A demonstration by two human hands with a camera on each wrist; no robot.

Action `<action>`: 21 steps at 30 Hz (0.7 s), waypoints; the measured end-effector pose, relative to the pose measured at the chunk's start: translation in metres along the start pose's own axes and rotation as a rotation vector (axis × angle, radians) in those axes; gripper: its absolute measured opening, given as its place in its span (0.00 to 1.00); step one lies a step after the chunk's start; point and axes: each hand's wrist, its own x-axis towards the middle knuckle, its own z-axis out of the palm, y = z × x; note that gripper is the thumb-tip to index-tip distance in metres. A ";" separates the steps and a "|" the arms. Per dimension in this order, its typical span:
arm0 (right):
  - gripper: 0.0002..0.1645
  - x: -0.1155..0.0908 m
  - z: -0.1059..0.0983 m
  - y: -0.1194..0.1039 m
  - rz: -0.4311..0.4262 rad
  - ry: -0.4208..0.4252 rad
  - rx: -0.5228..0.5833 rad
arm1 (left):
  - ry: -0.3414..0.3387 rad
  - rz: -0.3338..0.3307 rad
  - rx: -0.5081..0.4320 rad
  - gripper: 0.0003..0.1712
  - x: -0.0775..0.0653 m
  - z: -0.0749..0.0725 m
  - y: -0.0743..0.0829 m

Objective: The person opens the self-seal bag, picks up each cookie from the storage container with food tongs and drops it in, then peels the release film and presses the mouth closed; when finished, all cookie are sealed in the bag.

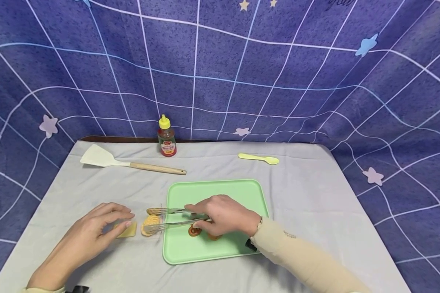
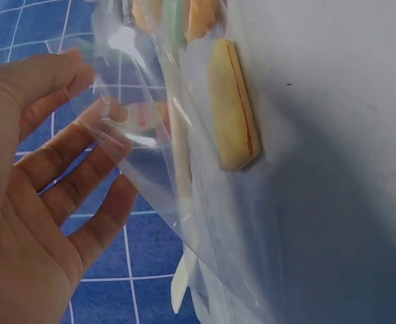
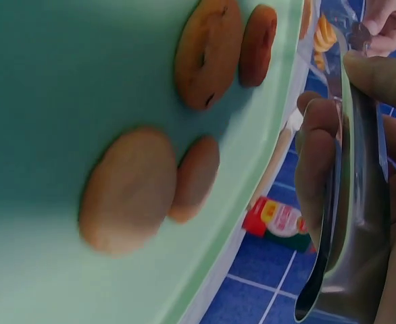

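My left hand [image 1: 91,230] is at the left, with thumb and fingertips close together, pinching the edge of a clear plastic bag [image 2: 164,169]. My right hand [image 1: 221,213] grips metal tongs [image 1: 179,224] above the green tray [image 1: 212,254]. The tongs' tips reach left over the tray's edge, at a round swirled biscuit [image 1: 152,224] by the bag; whether they pinch it I cannot tell. A yellow square biscuit [image 2: 232,108] with a red layer lies near my left hand. On the tray are several brown biscuits [image 3: 127,192], one pretzel-patterned [image 1: 195,230], partly under my right hand.
Behind the tray, a white spatula [image 1: 99,156] with a wooden handle lies at the left. A red sauce bottle [image 1: 167,142] with a yellow cap stands near the back edge. A pale yellow spoon [image 1: 258,158] lies at the back right. Patterned blue cloth [image 1: 220,61] hangs behind.
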 end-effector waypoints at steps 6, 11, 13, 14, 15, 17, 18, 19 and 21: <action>0.27 0.008 0.008 -0.006 0.016 0.008 0.013 | -0.004 0.006 0.005 0.14 0.004 0.000 0.001; 0.28 0.015 0.011 -0.012 0.016 0.012 0.019 | 0.000 0.008 0.009 0.13 0.005 -0.001 0.002; 0.28 0.017 0.013 -0.014 0.015 0.007 0.016 | -0.002 0.002 0.007 0.12 0.006 -0.001 0.002; 0.29 0.019 0.013 -0.015 0.014 0.002 0.014 | -0.004 -0.003 0.007 0.12 0.006 -0.001 0.002; 0.29 0.020 0.014 -0.016 0.015 -0.003 0.013 | -0.007 -0.007 0.006 0.12 0.006 -0.001 0.002; 0.29 0.023 0.016 -0.017 0.019 -0.014 0.017 | -0.008 -0.012 0.007 0.12 0.007 0.000 0.002; 0.29 0.024 0.017 -0.017 0.023 -0.019 0.020 | -0.009 -0.014 0.008 0.12 0.007 0.000 0.002; 0.29 0.025 0.017 -0.018 0.028 -0.025 0.024 | -0.007 -0.015 0.006 0.12 0.008 0.000 0.003; 0.29 0.029 0.019 -0.018 0.040 -0.032 0.033 | -0.004 -0.017 0.008 0.12 0.009 0.001 0.003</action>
